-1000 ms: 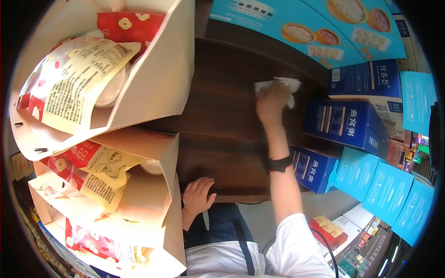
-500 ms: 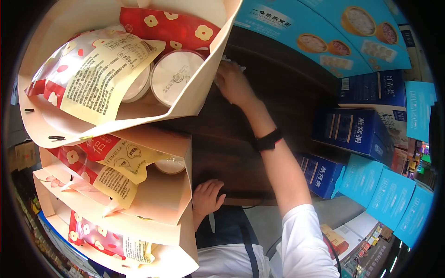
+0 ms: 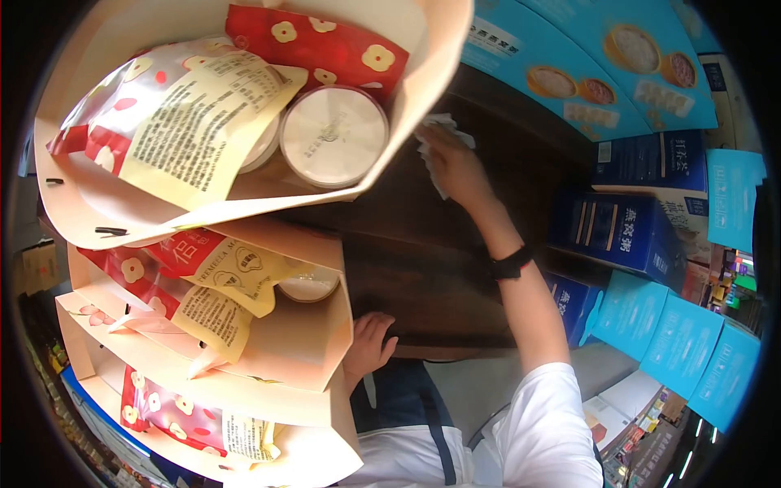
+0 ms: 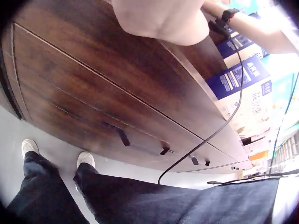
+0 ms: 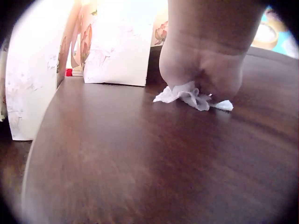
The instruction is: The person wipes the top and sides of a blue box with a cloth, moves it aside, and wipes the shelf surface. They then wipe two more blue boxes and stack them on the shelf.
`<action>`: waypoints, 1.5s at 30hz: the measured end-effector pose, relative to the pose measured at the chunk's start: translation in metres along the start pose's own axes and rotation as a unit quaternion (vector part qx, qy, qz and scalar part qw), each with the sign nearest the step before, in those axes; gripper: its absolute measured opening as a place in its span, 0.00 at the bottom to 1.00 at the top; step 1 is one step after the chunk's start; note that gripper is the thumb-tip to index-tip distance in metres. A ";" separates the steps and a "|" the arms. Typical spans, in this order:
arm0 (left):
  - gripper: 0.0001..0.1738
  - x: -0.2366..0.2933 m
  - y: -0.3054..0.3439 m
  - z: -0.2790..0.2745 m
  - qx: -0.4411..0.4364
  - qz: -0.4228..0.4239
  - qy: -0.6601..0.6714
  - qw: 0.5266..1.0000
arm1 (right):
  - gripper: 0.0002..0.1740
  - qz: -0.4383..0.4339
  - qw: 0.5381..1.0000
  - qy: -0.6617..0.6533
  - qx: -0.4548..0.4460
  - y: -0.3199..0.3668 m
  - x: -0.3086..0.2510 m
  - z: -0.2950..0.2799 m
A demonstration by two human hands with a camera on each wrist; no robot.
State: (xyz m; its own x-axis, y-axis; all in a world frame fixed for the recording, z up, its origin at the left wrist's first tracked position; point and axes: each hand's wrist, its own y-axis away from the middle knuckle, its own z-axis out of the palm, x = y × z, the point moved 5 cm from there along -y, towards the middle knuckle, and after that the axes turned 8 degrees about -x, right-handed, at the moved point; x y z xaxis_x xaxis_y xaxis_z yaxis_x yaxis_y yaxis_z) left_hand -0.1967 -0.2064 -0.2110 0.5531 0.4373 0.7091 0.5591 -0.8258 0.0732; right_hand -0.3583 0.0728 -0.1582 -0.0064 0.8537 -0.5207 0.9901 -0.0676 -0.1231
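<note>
My right hand (image 3: 460,167) holds a crumpled white tissue (image 3: 442,119) against the dark brown wooden tabletop (image 3: 407,268), beside the tall gift bag's outer wall. In the right wrist view, the tissue (image 5: 198,100) bunches out from under that hand's fingers, flat on the wood. My left hand (image 3: 372,343) rests at the table's near edge, fingers relaxed, close to the lower gift bag. From the left wrist, only part of the left hand (image 4: 161,21) shows, above the table's drawer fronts (image 4: 93,93).
Open cream gift bags (image 3: 313,358) with pouches (image 3: 220,122) and round white-lidded tubs (image 3: 334,136) line the left. Blue boxes (image 3: 614,232) and turquoise boxes (image 3: 683,333) stand right; large turquoise cartons (image 3: 569,65) stand behind. A black cable (image 4: 238,88) hangs by the table edge.
My right hand slid the tissue left toward the tall gift bag, then slightly back right. The head view shifted, showing more of the bags. My left hand stays at the table edge.
</note>
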 end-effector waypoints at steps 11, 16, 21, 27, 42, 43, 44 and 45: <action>0.19 -0.001 0.005 -0.004 0.006 -0.015 0.071 0.997 | 0.25 0.067 0.984 0.162 -0.020 0.068 0.055 -0.013; 0.20 -0.001 0.007 -0.003 0.012 0.006 0.084 0.996 | 0.26 0.129 0.968 0.169 -0.130 0.058 0.030 -0.011; 0.20 0.000 0.005 -0.003 -0.016 0.033 0.043 0.998 | 0.27 0.086 0.990 0.099 -0.060 0.051 0.000 0.019; 0.21 -0.001 0.004 0.002 -0.004 0.022 0.043 0.999 | 0.29 0.049 0.993 0.103 -0.043 0.064 -0.100 0.063; 0.20 0.005 -0.002 0.004 -0.021 0.007 -0.026 0.999 | 0.26 0.301 0.931 0.207 0.015 0.216 0.008 -0.025; 0.20 0.005 -0.002 0.004 -0.019 0.006 -0.024 1.000 | 0.27 0.327 0.926 0.189 0.025 0.225 0.013 -0.031; 0.20 0.005 -0.002 0.005 -0.019 0.006 -0.026 0.999 | 0.27 0.352 0.920 0.169 0.034 0.233 0.017 -0.034; 0.20 0.006 -0.002 0.005 -0.017 0.004 -0.026 0.999 | 0.27 0.361 0.918 0.156 0.038 0.237 0.019 -0.035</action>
State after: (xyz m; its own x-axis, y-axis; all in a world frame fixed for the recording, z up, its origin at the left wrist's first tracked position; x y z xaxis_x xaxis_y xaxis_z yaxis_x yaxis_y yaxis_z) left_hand -0.1919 -0.2005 -0.2104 0.5900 0.4476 0.6719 0.5330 -0.8411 0.0923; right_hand -0.1188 0.0912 -0.1677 0.7011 0.6773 -0.2230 0.7071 -0.7008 0.0947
